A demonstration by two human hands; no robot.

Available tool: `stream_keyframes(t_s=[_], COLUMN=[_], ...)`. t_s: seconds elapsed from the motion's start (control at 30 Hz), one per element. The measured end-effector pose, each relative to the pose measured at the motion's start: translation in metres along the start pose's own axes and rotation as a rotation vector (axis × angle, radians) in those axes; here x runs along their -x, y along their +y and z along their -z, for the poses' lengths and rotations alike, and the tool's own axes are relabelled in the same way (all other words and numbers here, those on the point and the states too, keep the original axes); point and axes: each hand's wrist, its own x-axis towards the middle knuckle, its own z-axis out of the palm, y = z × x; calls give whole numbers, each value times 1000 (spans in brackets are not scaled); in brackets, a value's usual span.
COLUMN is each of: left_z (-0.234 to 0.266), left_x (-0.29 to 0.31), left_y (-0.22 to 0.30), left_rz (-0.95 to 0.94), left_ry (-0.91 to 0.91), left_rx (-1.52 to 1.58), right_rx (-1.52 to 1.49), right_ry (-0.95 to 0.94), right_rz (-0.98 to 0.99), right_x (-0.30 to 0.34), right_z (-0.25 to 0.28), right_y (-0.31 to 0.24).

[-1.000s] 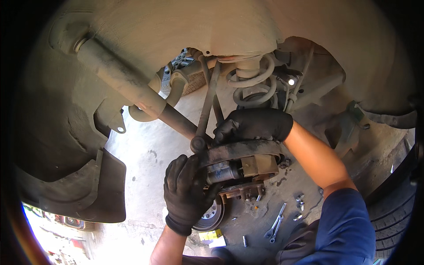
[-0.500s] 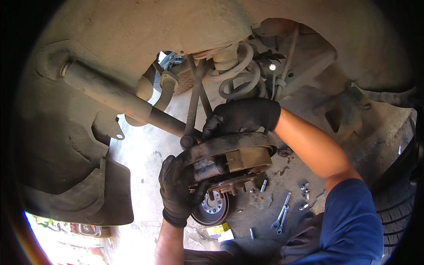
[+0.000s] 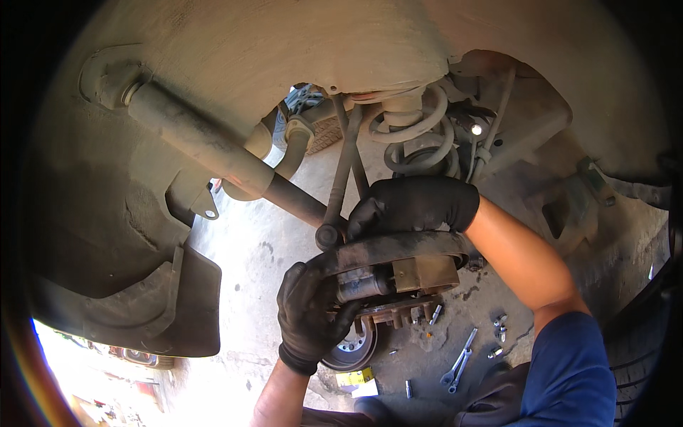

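Note:
A drum brake assembly hangs at the middle, with a dark curved rim, a grey cylinder part inside and a hub flange with studs on the near side. My left hand, in a black glove, grips its left end, fingers wrapped over the rim and thumb bent in by the flange. Over the far top edge lies my right hand, also gloved in black, its fingers curled down toward the rim. Their tips are hidden, and I cannot see whether they hold a small part.
A shock absorber slants in from the upper left beside metal links. Beyond my right hand are a coil spring and a small lit lamp. Wrenches, sockets, a drum and a yellow box lie on the floor.
The whole view has shifted, so everything appears farther right and slightly lower. Both hands keep about the same places on the brake assembly.

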Motion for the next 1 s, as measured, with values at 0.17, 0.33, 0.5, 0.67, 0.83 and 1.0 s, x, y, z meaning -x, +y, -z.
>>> stream_keyframes(t_s=[0.17, 0.33, 0.5, 0.67, 0.83, 1.0], left_z=[3, 3, -5, -7, -9, -11], left_x=[-16, -19, -11, -4, -1, -2], left_y=[1, -3, -7, -8, -9, -7], left_rz=[-40, -48, -103, -104, -97, -87], left_ry=[31, -6, 77, 77, 51, 45], left_rx=[139, 230, 214, 174, 178, 201], right_rx=[76, 140, 232, 245, 171, 314], right_ry=[-11, -89, -55, -85, -79, -66], right_rz=[-137, -291, -204, -128, -192, -280], right_x=[-6, -4, -6, -6, -5, -5], right_z=[2, 7, 6, 5, 5, 6], right_y=[-9, -15, -11, -8, -10, -15])
